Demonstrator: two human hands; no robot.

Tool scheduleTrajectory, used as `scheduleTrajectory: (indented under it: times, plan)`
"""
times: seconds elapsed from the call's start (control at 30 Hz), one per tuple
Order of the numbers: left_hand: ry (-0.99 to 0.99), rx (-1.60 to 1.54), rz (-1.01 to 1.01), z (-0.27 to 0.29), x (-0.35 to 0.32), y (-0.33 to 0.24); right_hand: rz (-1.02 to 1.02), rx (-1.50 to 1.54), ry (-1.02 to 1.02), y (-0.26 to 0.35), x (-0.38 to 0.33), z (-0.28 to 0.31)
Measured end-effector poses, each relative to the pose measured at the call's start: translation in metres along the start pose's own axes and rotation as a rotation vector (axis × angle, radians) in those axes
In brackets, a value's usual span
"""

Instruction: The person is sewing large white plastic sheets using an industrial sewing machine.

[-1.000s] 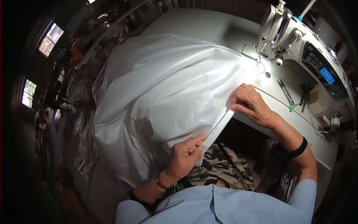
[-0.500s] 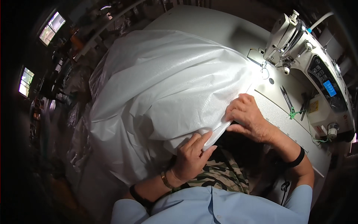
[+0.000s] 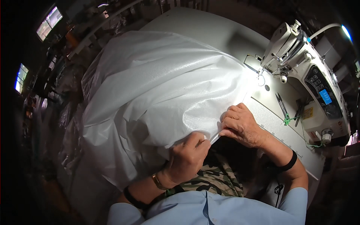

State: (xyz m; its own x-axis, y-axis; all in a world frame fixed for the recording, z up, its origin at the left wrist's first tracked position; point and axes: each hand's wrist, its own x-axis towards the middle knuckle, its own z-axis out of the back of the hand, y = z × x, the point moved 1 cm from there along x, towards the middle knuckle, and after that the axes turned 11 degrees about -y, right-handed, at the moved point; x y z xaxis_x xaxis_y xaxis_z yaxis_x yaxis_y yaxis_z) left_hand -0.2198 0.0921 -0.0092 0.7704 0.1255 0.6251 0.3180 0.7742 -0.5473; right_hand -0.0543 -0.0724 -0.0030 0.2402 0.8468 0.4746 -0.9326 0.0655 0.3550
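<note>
A large white woven plastic sheet [image 3: 168,82] lies in broad folds over the table and hangs down toward my lap. Its right-hand edge runs up to the needle area of a white sewing machine [image 3: 296,56], where a lamp lights it brightly. My left hand [image 3: 188,155] pinches the edge at its near end, fingers curled in. Farther up the same edge, my right hand [image 3: 240,125] grips it between thumb and bent fingers. A narrow strip of the edge stretches between both hands.
Tweezers [image 3: 281,105] and green thread [image 3: 288,120] lie on the machine bed, right of the sheet. The pale tabletop [image 3: 187,22] extends behind. Crumpled clear plastic [image 3: 69,142] hangs at the left, in dim light.
My left hand's fingers have curled from stretched out into a tight pinch on the sheet's edge. The right thumb has closed against its fingers. The whole view has shifted slightly.
</note>
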Motion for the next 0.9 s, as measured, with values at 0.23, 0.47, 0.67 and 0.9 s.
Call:
scheduleTrajectory:
  times: [0.23,0.47,0.67,0.9]
  plan:
    - [0.114,0.027,-0.055,0.006,0.0,-0.004,-0.02,-0.012,-0.036,-0.009,0.004,0.003]
    - [0.234,-0.261,0.034,0.004,0.012,0.014,0.025,-0.054,-0.057,-0.026,0.006,0.006]
    - [0.496,-0.821,0.765,0.006,0.017,0.028,-0.036,-0.043,-0.156,-0.064,0.003,0.019]
    - [0.464,-0.773,0.7,0.006,0.016,0.034,-0.175,-0.069,-0.116,-0.086,0.008,0.039]
